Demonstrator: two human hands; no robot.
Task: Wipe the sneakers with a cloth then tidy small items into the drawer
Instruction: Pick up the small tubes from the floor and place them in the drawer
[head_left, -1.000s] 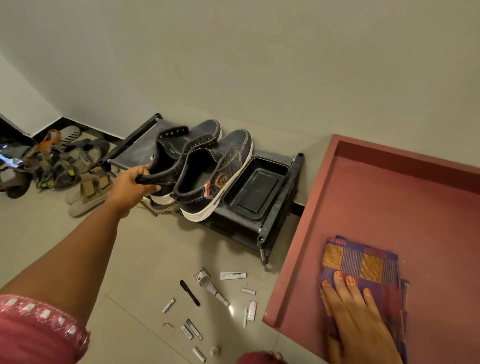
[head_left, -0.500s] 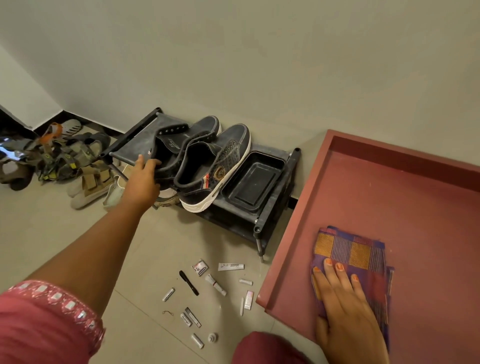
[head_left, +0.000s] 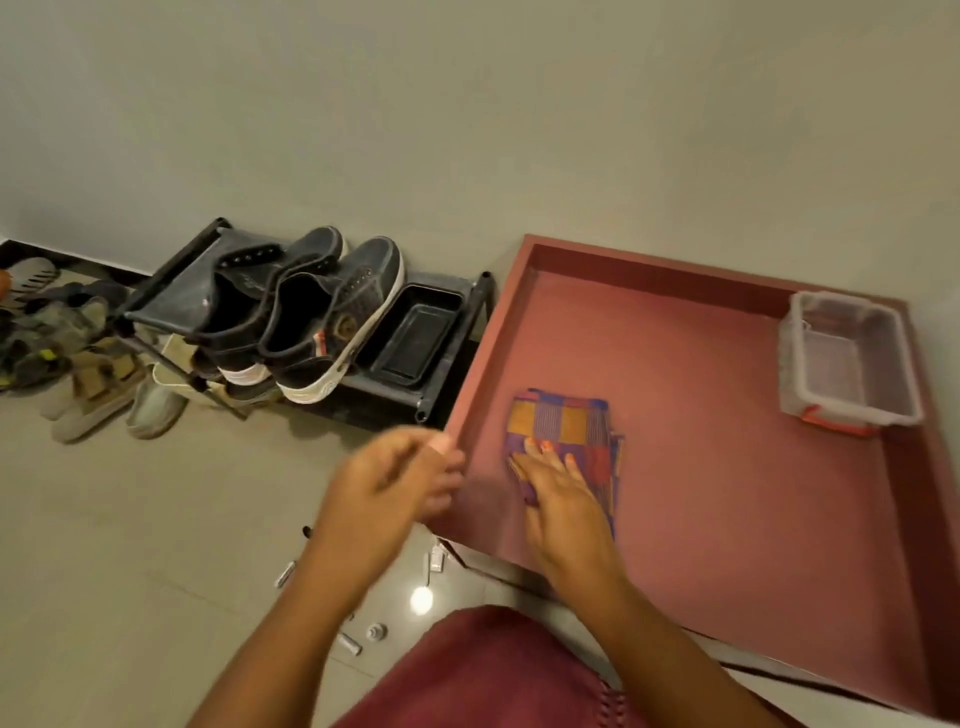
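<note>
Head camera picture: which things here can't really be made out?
- Left hand: motion-blurred, so its grip is unclear.
- Small items on the floor: mostly hidden behind the left arm, too small to identify.
- Sandals: cut off by the left edge.
- Clear container: contents unclear.

woven cloth (head_left: 563, 426), glossy floor (head_left: 156, 519)

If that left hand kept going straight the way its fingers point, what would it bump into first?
Probably the drawer's near-left rim: the blurred left hand points right, toward it. Height is unclear; passing over, it would meet the right hand on the cloth.
</note>
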